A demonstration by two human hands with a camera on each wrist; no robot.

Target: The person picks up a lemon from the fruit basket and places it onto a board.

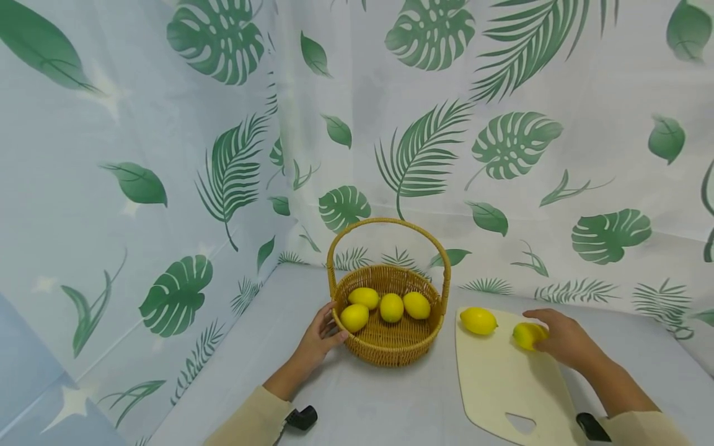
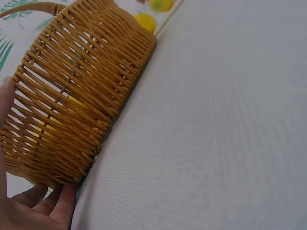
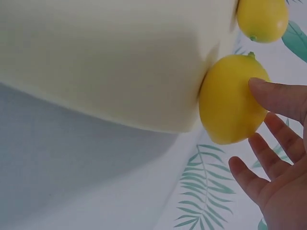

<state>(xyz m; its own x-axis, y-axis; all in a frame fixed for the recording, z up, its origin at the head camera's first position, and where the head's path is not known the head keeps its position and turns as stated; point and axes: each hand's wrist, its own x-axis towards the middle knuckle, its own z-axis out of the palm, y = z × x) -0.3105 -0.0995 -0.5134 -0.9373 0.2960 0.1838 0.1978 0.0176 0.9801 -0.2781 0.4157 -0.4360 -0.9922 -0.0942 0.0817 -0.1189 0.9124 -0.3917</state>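
Observation:
A round wicker basket (image 1: pixel 390 353) with a tall arched handle stands at the centre, several yellow lemons (image 1: pixel 392 308) inside it. My left hand (image 1: pixel 317 341) rests against its left side, thumb near the rim and fingers spread along the outer wall. To the right, my right hand (image 1: pixel 563 341) is at a yellow lemon (image 3: pixel 232 100) with a greenish tint at one end, on the cream cutting board (image 1: pixel 502 384). The thumb overlaps this lemon in the right wrist view; the other fingers are spread loosely beside it. Another lemon (image 1: pixel 478 321) lies at the board's far left corner.
A white cloth printed with green leaves (image 1: pixel 424 155) hangs behind and to the left of the white table (image 1: pixel 401 402). The board has a cut-out handle hole (image 1: pixel 520 423) at its near end. Dark bands (image 1: pixel 301 418) sit at both wrists.

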